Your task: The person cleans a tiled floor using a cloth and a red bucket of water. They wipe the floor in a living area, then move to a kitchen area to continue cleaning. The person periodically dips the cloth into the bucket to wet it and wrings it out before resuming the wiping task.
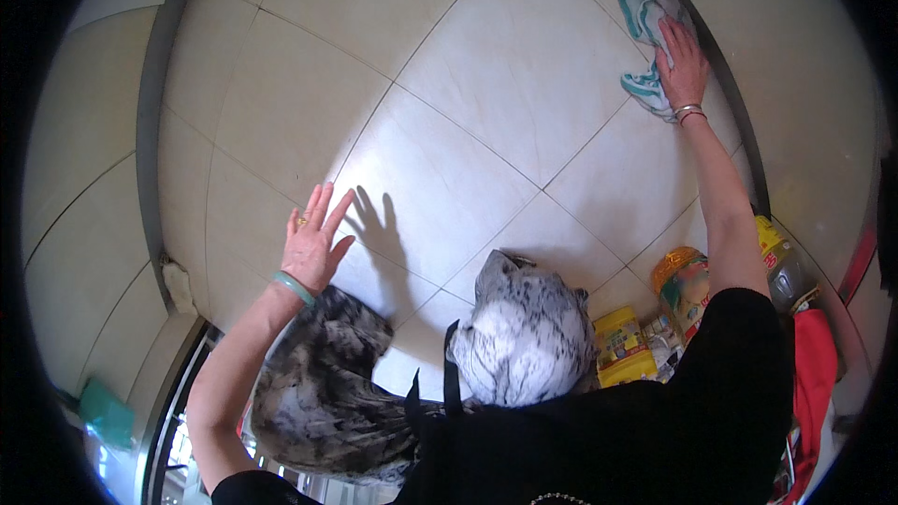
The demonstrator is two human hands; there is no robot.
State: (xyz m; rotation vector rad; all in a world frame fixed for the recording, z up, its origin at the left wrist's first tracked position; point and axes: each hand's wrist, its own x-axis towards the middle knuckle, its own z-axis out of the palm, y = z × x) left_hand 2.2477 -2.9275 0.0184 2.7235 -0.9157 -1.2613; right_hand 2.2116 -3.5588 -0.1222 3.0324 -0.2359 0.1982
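Note:
My right hand (683,64) lies flat on a white cloth with green edges (637,5), pressing it against the tiled floor (470,133) beside the dark baseboard at the upper right. The cloth is crumpled, with one part beyond my fingertips and another by my wrist. Fingers spread, my left hand (317,238) is raised over the floor at the left and holds nothing; its shadow falls to its right. My knees, in black-and-grey patterned trousers (533,337), show below.
By my right arm stand a yellow package (623,345), a jar with an orange lid (679,268) and a yellow-capped bottle (784,263). A red cloth (815,379) lies at the lower right. Dark baseboards (149,126) run along both walls. A green object (105,412) is at the lower left.

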